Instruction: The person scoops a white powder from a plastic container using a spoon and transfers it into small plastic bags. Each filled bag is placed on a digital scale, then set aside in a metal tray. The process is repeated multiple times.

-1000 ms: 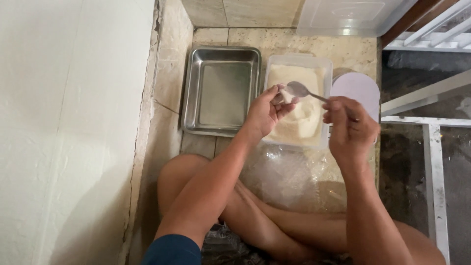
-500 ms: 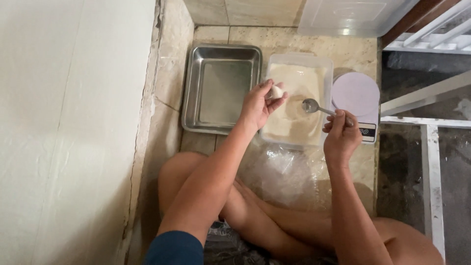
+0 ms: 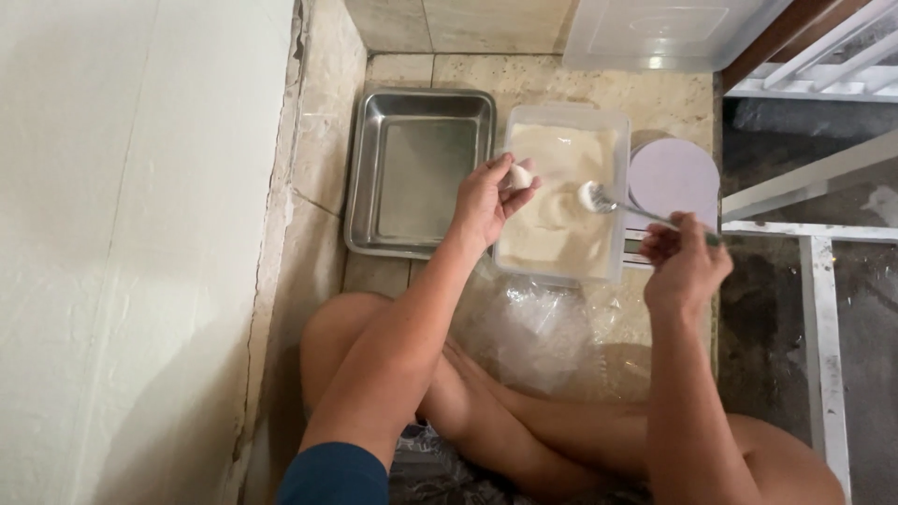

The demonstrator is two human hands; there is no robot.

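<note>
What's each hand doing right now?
Left hand: closed on a small dough ball.
Right hand: closed on a spoon handle.

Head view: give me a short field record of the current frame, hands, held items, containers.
left hand: holds a small pale dough ball at its fingertips
right hand: holds a metal spoon, bowl loaded with dough
plastic tub: clear, rectangular, holds pale dough, under the spoon
metal tray: square, beside the tub
round scale: pale top, on the tub's other side
plastic sheet: crumpled, near the legs
</note>
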